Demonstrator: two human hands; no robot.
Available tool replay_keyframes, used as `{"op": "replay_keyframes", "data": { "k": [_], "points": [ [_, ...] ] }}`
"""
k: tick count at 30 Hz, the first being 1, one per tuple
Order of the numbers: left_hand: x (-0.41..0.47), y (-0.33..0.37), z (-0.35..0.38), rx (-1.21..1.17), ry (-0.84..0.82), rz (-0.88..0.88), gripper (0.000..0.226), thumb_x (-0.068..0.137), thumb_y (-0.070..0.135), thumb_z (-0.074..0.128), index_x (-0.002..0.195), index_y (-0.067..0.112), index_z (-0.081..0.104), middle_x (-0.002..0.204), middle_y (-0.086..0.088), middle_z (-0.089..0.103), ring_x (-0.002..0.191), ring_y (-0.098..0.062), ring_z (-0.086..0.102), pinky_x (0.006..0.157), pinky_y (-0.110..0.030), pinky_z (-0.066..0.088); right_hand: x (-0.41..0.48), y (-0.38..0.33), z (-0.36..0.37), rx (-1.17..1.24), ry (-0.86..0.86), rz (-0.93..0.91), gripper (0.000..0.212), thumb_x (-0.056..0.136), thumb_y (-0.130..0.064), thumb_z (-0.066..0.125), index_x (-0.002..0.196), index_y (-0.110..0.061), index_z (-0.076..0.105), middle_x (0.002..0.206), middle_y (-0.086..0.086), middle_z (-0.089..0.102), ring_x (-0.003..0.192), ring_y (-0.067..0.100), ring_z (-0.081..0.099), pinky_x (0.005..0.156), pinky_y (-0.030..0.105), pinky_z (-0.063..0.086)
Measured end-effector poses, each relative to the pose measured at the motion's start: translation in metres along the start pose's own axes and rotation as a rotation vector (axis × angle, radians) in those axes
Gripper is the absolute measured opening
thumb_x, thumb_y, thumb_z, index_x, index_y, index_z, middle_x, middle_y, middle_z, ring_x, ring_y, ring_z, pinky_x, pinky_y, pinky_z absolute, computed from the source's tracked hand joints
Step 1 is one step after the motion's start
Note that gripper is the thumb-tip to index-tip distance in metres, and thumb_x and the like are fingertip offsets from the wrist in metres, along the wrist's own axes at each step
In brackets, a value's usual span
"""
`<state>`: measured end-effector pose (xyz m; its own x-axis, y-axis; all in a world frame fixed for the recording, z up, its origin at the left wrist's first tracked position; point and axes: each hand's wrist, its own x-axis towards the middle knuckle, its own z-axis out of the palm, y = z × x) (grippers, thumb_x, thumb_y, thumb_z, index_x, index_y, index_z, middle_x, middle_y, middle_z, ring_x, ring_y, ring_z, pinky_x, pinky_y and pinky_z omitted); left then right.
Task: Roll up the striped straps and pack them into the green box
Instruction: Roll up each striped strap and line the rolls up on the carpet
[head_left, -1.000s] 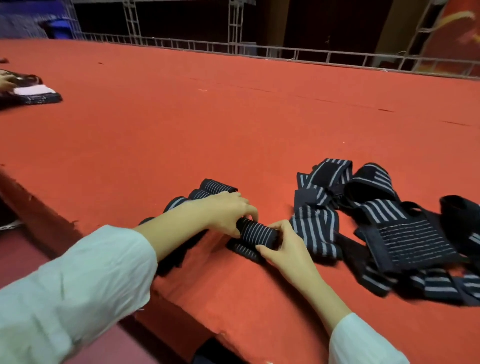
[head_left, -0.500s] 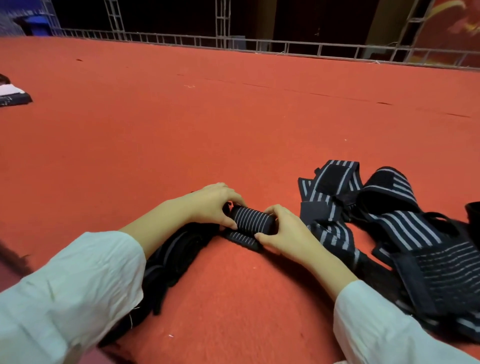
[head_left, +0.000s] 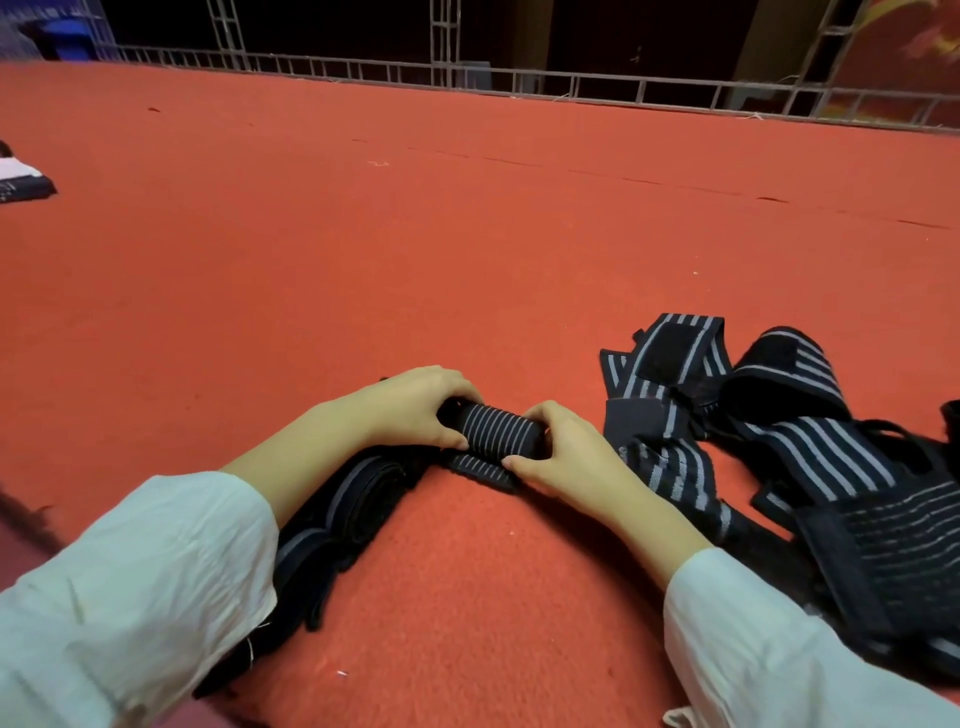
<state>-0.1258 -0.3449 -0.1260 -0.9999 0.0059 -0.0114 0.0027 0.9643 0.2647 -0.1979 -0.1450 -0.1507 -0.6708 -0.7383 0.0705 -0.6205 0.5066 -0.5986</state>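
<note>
Striped roll (head_left: 496, 431) at 6 o'clock on bench (head_left: 467, 260); left grip (head_left: 421, 410) pinches its 9 o'clock end, right grip (head_left: 566, 457) its 3 o'clock end. Best: edges flush, tail (head_left: 480, 470) taut, wind tight. Loose straps (head_left: 779, 457) at 3 o'clock. Green box unseen.

Both forearms, in pale sleeves (head_left: 130, 587), reach forward and meet in the middle, where the left hand (head_left: 415, 410) and the right hand (head_left: 563, 460) face each other, each with fingers above and thumb below curled round one end of the rolled striped strap (head_left: 493, 431).
</note>
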Motion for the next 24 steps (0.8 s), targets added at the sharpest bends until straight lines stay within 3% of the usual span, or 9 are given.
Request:
{"op": "replay_keyframes", "data": {
  "k": [6,12,18,24],
  "points": [
    [-0.002,0.002,-0.002,-0.011,-0.03,-0.024,0.053,0.08,0.031,0.076,0.128,0.018,0.057,0.122,0.003,0.058,0.115,-0.014,0.049,0.1,-0.027,0.037,0.0,-0.001,0.0,-0.024,-0.016,0.009,0.045,0.084,-0.033,0.069,0.121,-0.016,0.049,0.115,0.0,0.054,0.105,0.017,0.052,0.083,0.028,0.042],
    [-0.007,0.022,-0.03,0.042,-0.096,-0.072,0.061,0.083,0.037,0.072,0.137,0.024,0.047,0.133,0.003,0.052,0.124,-0.013,0.045,0.107,-0.031,0.036,-0.01,-0.013,-0.018,-0.153,-0.041,0.009,0.059,0.088,-0.041,0.062,0.135,-0.013,0.041,0.131,0.007,0.042,0.124,0.023,0.04,0.101,0.033,0.036],
    [-0.016,0.084,-0.064,0.251,-0.066,-0.012,0.056,0.086,0.044,0.066,0.134,0.024,0.048,0.132,0.0,0.051,0.126,-0.019,0.045,0.105,-0.035,0.038,-0.05,-0.026,-0.077,-0.344,0.019,-0.017,0.053,0.091,-0.045,0.056,0.133,-0.016,0.046,0.131,0.007,0.045,0.126,0.025,0.04,0.102,0.039,0.037],
    [-0.011,0.183,-0.062,0.42,-0.052,0.109,0.055,0.088,0.05,0.06,0.136,0.027,0.044,0.134,-0.001,0.049,0.126,-0.023,0.045,0.101,-0.038,0.04,-0.128,0.012,-0.153,-0.52,0.068,0.094,0.049,0.091,-0.047,0.054,0.13,-0.017,0.047,0.127,0.007,0.046,0.123,0.028,0.041,0.095,0.041,0.038]
  ]
}}
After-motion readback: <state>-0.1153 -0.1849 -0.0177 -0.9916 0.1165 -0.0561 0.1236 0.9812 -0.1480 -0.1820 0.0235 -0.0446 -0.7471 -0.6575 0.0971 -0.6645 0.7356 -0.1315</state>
